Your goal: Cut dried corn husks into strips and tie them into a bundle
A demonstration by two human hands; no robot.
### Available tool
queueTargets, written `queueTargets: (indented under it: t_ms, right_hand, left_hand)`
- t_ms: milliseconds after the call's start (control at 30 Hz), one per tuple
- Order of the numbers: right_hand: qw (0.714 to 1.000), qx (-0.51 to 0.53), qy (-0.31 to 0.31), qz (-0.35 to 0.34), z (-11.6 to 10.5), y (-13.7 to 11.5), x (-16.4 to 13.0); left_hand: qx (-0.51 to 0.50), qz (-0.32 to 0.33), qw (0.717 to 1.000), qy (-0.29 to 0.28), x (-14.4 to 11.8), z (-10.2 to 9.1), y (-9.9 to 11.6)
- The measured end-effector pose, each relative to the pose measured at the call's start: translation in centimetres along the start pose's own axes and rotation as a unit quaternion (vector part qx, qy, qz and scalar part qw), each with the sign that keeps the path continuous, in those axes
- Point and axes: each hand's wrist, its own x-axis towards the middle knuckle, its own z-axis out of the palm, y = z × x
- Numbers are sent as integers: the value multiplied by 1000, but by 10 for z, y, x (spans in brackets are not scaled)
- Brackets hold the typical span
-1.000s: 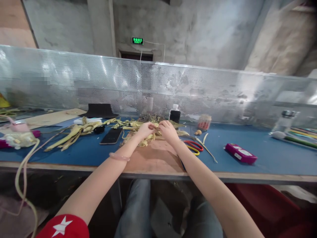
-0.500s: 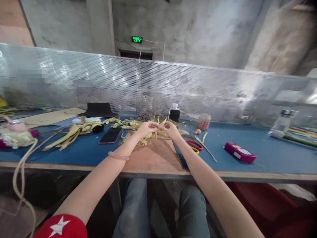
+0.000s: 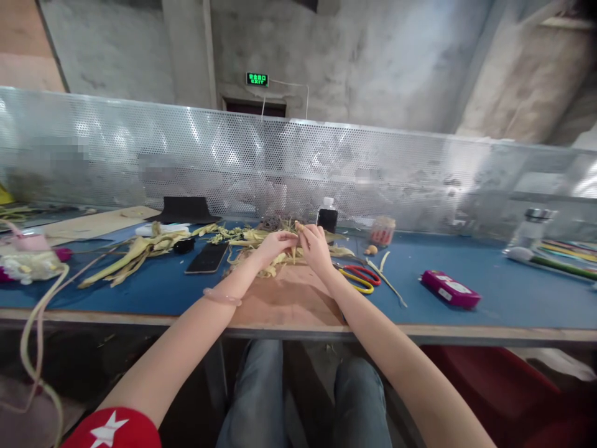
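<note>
Hands drawn closer; left hand (image 3: 275, 244), right hand (image 3: 314, 246) fingers pinching pale yellow, dry, limp husk strip (image 3: 295, 249).

Both hands meet over the husks (image 3: 261, 239) on the blue desk (image 3: 489, 292): the left hand (image 3: 275, 244) and right hand (image 3: 313, 246) pinch a pale strip (image 3: 295, 239) between them. Scissors (image 3: 360, 277) lie just right; a phone (image 3: 207, 257) lies left.

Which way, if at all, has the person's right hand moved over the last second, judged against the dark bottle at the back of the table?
Barely, if at all: the right hand stays just left of and below the dark bottle, meeting the left hand over the husk strips.
</note>
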Motion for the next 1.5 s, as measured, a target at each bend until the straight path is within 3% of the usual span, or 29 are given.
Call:
queueTargets:
  t_ms: [167, 300, 500, 800, 1067, 1500]
  right_hand:
    - [993, -89, 25, -72, 0, 4, 0]
    - [985, -124, -25, -115, 0, 10, -1]
    - [981, -144, -62, -115, 3, 11, -3]
    - [976, -141, -62, -156, -2, 1, 0]
    - [994, -35, -40, -94, -3, 9, 1]
    - [998, -30, -35, -51, 4, 19, -2]
  left_hand:
    - [-45, -5, 999, -6, 3, -1, -4]
    - [-75, -3, 997, -19, 3, -1, -6]
    - [-119, 1, 993, -20, 4, -1, -6]
    - [-133, -14, 991, -4, 3, -5, -2]
    - [-130, -39, 991, -11, 2, -6, -2]
    - [-165, -70, 983, 29, -2, -3, 9]
